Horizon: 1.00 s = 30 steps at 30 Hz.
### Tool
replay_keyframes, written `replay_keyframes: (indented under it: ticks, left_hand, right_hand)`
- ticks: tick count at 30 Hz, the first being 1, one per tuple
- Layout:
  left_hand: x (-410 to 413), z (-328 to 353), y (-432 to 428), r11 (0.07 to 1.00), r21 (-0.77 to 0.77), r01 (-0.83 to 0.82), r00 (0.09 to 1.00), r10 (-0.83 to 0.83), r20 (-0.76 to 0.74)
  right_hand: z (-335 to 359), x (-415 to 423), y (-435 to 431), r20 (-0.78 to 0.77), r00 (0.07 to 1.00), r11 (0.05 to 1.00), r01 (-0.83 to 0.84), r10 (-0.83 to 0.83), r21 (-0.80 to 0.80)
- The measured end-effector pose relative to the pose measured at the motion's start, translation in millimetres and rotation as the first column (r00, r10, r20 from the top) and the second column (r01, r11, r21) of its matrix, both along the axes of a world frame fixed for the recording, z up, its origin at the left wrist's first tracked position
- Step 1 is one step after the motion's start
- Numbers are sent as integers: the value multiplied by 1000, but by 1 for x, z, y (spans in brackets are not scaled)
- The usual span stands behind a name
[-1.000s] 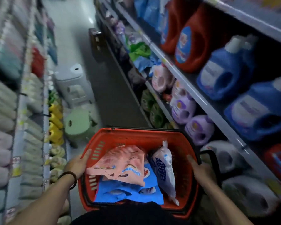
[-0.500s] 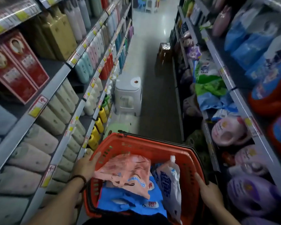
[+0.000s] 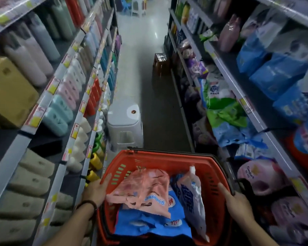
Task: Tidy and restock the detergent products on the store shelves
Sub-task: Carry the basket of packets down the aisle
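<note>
Shelves line a narrow aisle. Left hand (image 3: 96,189) and right hand (image 3: 236,201) grip the orange basket (image 3: 160,157) of detergent bags (image 3: 144,189); carry it level, steering past the near stool (image 3: 125,125).

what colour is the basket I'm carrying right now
The basket is orange-red with a black handle, clearest in the head view, held by the left hand and right hand.
</note>
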State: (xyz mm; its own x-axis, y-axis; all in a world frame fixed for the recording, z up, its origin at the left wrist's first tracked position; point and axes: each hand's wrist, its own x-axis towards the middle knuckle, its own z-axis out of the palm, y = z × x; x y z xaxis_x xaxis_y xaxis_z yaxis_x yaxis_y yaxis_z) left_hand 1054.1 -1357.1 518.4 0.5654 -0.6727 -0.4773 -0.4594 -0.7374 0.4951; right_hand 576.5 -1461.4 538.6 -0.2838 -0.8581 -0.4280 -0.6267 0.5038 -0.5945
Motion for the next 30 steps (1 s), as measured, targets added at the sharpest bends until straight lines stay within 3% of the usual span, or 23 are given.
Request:
replay_keyframes:
  ticks: [9, 16, 21, 26, 30]
  left_hand:
    - [10, 8, -186, 988, -49, -148, 986, 151, 65]
    - [35, 34, -327, 995, -64, -77, 988, 84, 127]
    - [51, 31, -438, 1000, -4, 2, 997, -2, 73]
    - [95, 11, -590, 986, 31, 167, 985, -168, 35]
    - [111, 39, -693, 945, 6, 327, 945, -327, 28]
  right_hand:
    - [2, 34, -245, 126, 985, 993, -118, 119, -17]
    - [-1, 50, -352, 320, 945, 998, 67, -69, 18]
    - [-29, 54, -432, 95, 995, 996, 31, -39, 88]
    - [-18, 89, -487, 93, 968, 972, 229, -234, 56]
    - [-15, 120, -511, 157, 861, 874, 469, -484, 128]
